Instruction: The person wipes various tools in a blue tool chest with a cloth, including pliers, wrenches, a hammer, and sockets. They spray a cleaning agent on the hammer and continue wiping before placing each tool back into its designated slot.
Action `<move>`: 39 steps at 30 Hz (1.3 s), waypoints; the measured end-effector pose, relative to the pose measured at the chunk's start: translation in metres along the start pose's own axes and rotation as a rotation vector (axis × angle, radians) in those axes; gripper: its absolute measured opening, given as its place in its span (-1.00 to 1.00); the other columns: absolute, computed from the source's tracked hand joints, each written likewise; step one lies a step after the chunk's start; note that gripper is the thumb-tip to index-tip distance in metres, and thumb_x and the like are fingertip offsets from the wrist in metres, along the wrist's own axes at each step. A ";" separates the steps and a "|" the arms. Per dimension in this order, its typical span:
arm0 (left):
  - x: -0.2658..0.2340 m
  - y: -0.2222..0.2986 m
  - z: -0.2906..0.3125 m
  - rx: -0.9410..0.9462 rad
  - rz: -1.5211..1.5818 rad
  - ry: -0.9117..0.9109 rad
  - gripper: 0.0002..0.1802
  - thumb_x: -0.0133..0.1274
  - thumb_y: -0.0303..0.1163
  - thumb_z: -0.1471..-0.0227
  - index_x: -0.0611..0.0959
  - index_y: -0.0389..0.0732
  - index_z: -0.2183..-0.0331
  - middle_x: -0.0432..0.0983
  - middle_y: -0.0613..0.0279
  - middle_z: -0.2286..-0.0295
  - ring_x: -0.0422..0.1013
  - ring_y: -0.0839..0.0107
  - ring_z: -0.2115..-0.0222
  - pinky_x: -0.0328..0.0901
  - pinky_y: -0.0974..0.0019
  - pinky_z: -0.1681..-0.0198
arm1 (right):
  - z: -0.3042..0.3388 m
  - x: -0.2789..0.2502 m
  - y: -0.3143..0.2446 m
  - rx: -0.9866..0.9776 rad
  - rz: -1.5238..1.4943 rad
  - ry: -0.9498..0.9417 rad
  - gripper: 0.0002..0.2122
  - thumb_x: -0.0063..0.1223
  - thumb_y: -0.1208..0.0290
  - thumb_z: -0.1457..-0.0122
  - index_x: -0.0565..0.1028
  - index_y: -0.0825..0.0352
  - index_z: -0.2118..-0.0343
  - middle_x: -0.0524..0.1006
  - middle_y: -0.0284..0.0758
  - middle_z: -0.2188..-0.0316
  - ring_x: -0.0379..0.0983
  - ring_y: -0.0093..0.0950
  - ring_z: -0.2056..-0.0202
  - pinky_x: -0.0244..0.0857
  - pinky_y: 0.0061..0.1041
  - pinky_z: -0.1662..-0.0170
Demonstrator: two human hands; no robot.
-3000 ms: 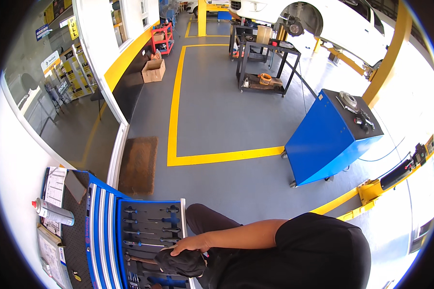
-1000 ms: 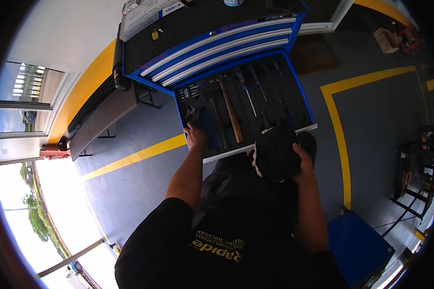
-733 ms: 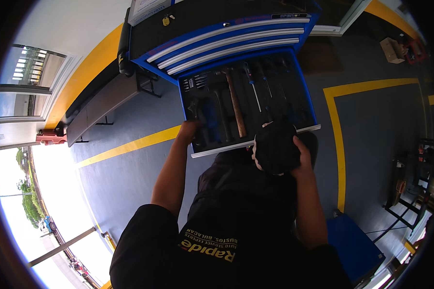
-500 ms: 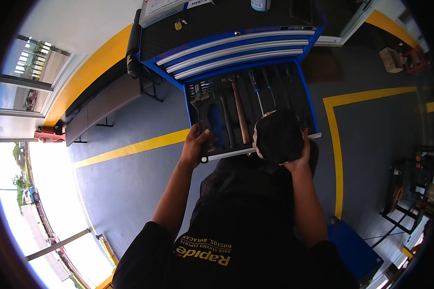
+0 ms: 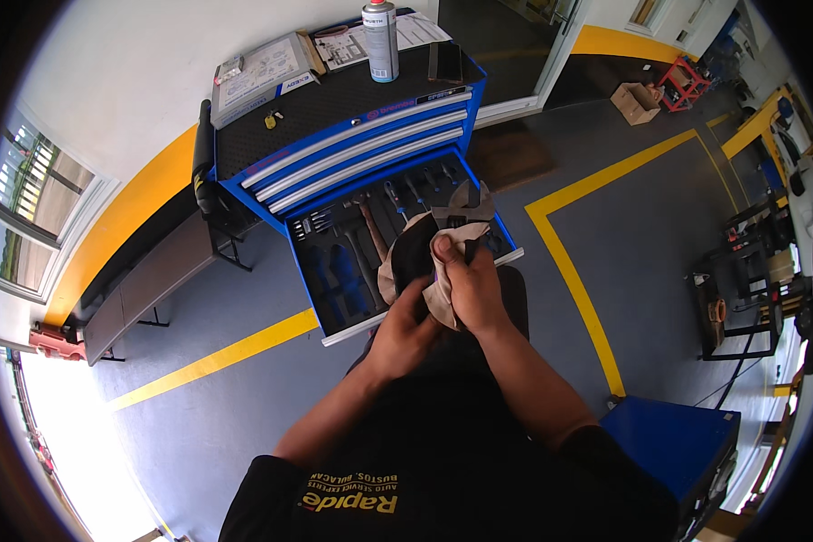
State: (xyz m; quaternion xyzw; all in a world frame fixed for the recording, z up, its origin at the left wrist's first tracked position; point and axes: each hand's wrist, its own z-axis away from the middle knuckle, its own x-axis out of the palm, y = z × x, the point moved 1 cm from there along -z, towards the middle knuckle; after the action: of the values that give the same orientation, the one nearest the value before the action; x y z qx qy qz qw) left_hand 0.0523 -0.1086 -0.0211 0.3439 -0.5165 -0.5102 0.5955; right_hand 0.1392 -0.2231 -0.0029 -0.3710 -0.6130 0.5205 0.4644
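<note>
An adjustable wrench (image 5: 461, 213) points up and to the right in front of me, its jaws showing above a beige and black cloth (image 5: 414, 251). With the thumb on top, my right hand (image 5: 475, 285) is closed on the cloth, which is folded about the wrench just below its head. My left hand (image 5: 397, 339) is closed at the lower left of the cloth, where the wrench's handle is hidden. Beneath both hands lies an open tool drawer (image 5: 334, 337) with a wooden-handled hammer (image 5: 370, 226), a dark-handled tool (image 5: 363, 271) and several screwdrivers (image 5: 394, 196) in dark foam.
The blue tool cabinet (image 5: 271, 191) carries a spray can (image 5: 380, 43), a phone (image 5: 444, 62), a flat box (image 5: 262, 77), papers and keys (image 5: 272, 118). A long bench (image 5: 149, 280) stands left. A blue box-like unit (image 5: 673, 443) is at lower right; a cardboard box (image 5: 635, 104) sits farther off.
My left hand has lifted the wrench out of the drawer and carried it right to the cloth. My right hand now presses the cloth around the wrench. The view has shifted right.
</note>
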 end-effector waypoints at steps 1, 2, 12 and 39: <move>0.007 0.000 0.002 -0.015 -0.028 -0.006 -0.51 0.05 -0.44 -0.29 0.33 -0.23 -0.18 0.49 0.35 0.35 0.37 0.61 0.50 0.26 0.47 0.47 | 0.004 -0.003 -0.010 0.067 -0.053 0.087 -0.64 0.06 0.03 -0.37 0.53 0.30 0.29 0.44 -0.53 0.45 0.31 -0.71 0.39 0.22 -0.61 0.29; 0.014 0.001 0.004 -0.027 -0.060 -0.016 -0.48 0.05 -0.43 -0.29 0.31 -0.24 -0.21 0.50 0.34 0.34 0.37 0.61 0.50 0.26 0.48 0.47 | 0.006 -0.006 -0.017 0.129 -0.111 0.178 -0.62 0.06 0.00 -0.37 0.53 0.30 0.29 0.44 -0.53 0.45 0.32 -0.71 0.39 0.22 -0.62 0.29; 0.015 0.011 0.040 0.130 0.107 -0.113 -0.53 0.04 -0.40 -0.32 0.35 -0.24 -0.19 0.46 0.32 0.47 0.31 0.61 0.59 0.18 0.50 0.56 | 0.030 -0.019 -0.041 0.155 0.041 -0.313 -0.72 0.09 0.18 -0.37 0.54 0.36 0.25 0.51 -0.44 0.44 0.40 -0.67 0.38 0.29 -0.59 0.31; -0.003 0.028 0.067 0.076 -0.305 -0.150 -0.48 -0.01 -0.23 -0.33 0.41 -0.30 -0.20 0.45 0.31 0.57 0.33 0.56 0.67 0.26 0.42 0.55 | -0.022 -0.053 -0.019 0.115 -0.462 0.289 -0.49 -0.19 -0.15 -0.40 0.51 0.28 0.07 0.61 -0.24 0.26 0.60 -0.39 0.24 0.52 -0.34 0.12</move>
State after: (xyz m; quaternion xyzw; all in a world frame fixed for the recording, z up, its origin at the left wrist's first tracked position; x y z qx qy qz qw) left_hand -0.0048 -0.0914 0.0195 0.4016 -0.5202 -0.5989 0.4576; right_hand 0.1758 -0.2700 0.0070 -0.2648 -0.5781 0.3767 0.6736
